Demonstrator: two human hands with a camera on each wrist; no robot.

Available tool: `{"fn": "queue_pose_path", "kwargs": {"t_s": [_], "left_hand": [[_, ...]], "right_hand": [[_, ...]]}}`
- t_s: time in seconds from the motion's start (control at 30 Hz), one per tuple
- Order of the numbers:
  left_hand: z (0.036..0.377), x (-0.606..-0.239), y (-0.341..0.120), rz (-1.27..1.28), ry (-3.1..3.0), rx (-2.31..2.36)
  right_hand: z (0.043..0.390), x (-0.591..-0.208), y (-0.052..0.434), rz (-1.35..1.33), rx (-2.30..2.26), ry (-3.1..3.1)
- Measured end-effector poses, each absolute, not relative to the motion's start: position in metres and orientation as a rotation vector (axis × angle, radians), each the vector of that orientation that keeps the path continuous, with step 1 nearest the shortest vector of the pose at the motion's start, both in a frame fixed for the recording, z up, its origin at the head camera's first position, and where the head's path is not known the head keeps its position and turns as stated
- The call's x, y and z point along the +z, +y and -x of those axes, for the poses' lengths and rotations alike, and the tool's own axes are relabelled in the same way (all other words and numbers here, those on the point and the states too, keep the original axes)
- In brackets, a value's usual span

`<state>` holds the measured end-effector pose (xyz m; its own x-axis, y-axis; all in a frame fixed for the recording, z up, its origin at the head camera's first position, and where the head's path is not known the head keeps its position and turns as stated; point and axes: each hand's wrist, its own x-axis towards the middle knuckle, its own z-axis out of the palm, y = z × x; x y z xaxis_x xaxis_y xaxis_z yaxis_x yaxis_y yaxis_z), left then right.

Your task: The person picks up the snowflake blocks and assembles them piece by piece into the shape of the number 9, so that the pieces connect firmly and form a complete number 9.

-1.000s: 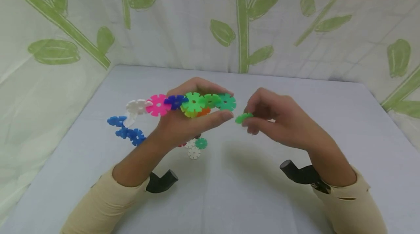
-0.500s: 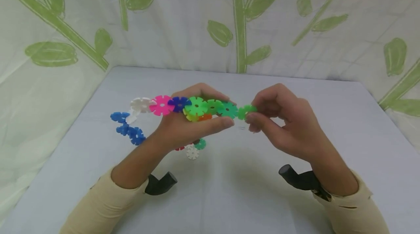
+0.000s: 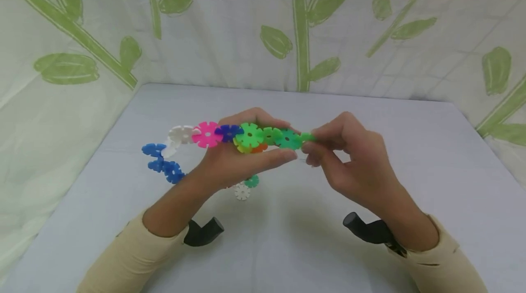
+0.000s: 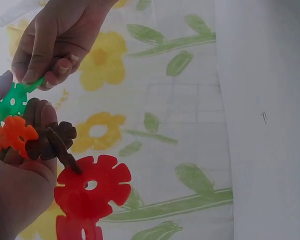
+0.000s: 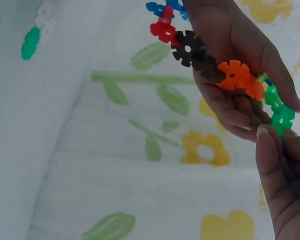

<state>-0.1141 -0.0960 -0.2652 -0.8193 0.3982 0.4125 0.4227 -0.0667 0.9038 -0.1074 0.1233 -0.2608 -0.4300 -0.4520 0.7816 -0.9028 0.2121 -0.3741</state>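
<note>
My left hand holds a looped chain of interlocking flower-shaped discs above the table, thumb below and fingers behind. Blue, white, pink, dark blue and green discs run along it to a teal disc at the right end. Between thumb and fingers of my right hand a small green disc is pinched, seen nearly edge-on and meeting the teal disc's rim. In the left wrist view, orange, brown and red discs hang across the left palm. My right fingertips hide part of the green disc.
On the pale table lie a loose white disc and a teal disc under the left forearm. A curtain painted with green plants stands behind the table. Black curved mounts stick out from both wrists.
My right hand has brought the green disc leftward from a gap away up to the teal end disc, and tilted it edge-on. The left hand and chain shifted slightly right and down.
</note>
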Motion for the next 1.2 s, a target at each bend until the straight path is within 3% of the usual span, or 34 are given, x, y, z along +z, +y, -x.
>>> {"fn": "queue_pose_path", "kwargs": {"t_s": [0.3,0.63,0.97,1.2], "left_hand": [[0.116,-0.257,-0.107,0.961,-2.088,-2.004],[0.114,-0.256,-0.112,1.016,-2.12,-1.926],[0.116,-0.256,-0.107,0.955,-2.229,-1.911],[0.111,-0.248,-0.11,0.627,-2.474,-2.103]], "right_hand": [[0.135,-0.29,0.112,-1.361,1.259,-2.139],[0.135,-0.352,0.083,-1.89,0.429,-2.901],[0.138,-0.346,0.088,-1.685,0.249,-2.91],[0.147,-0.341,0.091,-1.492,0.16,-3.028]]}}
